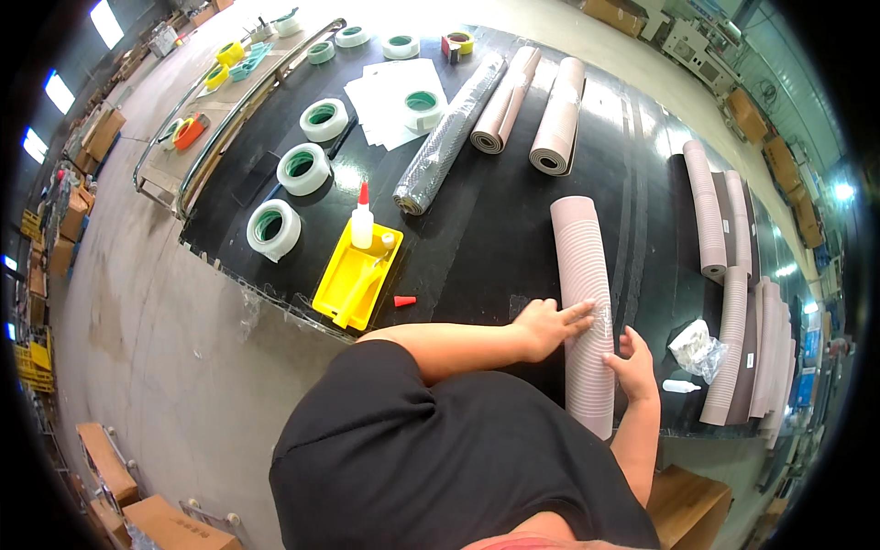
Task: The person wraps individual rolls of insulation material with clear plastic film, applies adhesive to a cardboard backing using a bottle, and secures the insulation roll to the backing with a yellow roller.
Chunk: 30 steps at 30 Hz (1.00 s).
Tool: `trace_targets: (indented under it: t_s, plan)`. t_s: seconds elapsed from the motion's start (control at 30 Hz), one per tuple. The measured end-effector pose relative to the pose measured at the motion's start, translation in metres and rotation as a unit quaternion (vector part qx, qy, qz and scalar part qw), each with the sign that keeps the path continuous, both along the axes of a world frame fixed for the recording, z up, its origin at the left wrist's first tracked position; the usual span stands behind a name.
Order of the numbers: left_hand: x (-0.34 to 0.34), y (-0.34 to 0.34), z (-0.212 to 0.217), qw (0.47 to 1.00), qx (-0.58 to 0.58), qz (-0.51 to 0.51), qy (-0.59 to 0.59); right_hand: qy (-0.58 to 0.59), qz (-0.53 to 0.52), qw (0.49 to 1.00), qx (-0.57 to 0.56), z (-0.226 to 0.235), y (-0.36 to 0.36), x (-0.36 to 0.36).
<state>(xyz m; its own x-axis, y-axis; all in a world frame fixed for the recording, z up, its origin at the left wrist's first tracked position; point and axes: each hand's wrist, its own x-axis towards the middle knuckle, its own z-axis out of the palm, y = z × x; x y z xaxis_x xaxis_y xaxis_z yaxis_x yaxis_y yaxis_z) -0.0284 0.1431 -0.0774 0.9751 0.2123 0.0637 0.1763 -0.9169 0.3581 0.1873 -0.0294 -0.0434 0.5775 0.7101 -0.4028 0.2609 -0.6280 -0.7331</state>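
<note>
A pale pink ribbed mat rolled into a tube (576, 243) lies on the black table, its near end close to my body. My left hand (548, 328) rests on its left side with fingers stretched out, over a clear shiny patch that looks like tape. On the opposite side is my right hand (635, 368), thumb against the roll and the other fingers apart and slightly bent. Left of my left hand, a small red cap (404, 301) lies by a yellow tray (332, 284). The tray holds a white bottle with a red tip (362, 227) and a brush-like tool (359, 291).
Two pink rolls (556, 119) and a plastic-wrapped roll (449, 137) lie farther back. Tape rolls (303, 170) and white sheets (385, 96) are at the left. More ribbed mats (729, 353), a plastic bag (698, 348) and a small white bottle (680, 387) are at the right.
</note>
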Motion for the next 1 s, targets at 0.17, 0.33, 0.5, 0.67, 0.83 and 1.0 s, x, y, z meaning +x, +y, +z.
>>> trace_targets:
  t_s: [0.17,0.33,0.5,0.67,0.83,1.0]
  plan:
    - [0.034,-0.006,0.042,0.999,0.001,-0.029,0.032,-0.322,0.04,0.918,-0.227,0.027,0.02,-0.096]
    - [-0.008,-0.012,0.035,0.998,-0.016,0.03,-0.051,-0.056,0.006,0.998,-0.022,0.019,-0.007,-0.055]
    - [-0.037,-0.004,0.025,0.984,-0.135,0.114,0.04,0.22,-0.024,0.957,0.189,-0.036,-0.025,0.005]
    - [-0.003,0.012,0.031,0.944,-0.291,0.127,0.086,-0.006,-0.066,0.998,-0.014,-0.006,-0.034,0.032]
    - [0.042,0.024,0.001,0.933,-0.333,0.094,0.102,-0.538,0.043,0.818,-0.198,-0.012,0.002,-0.06]
    - [0.069,0.031,0.01,0.917,-0.371,0.032,0.147,-0.027,-0.043,0.998,0.035,0.023,-0.011,-0.007]
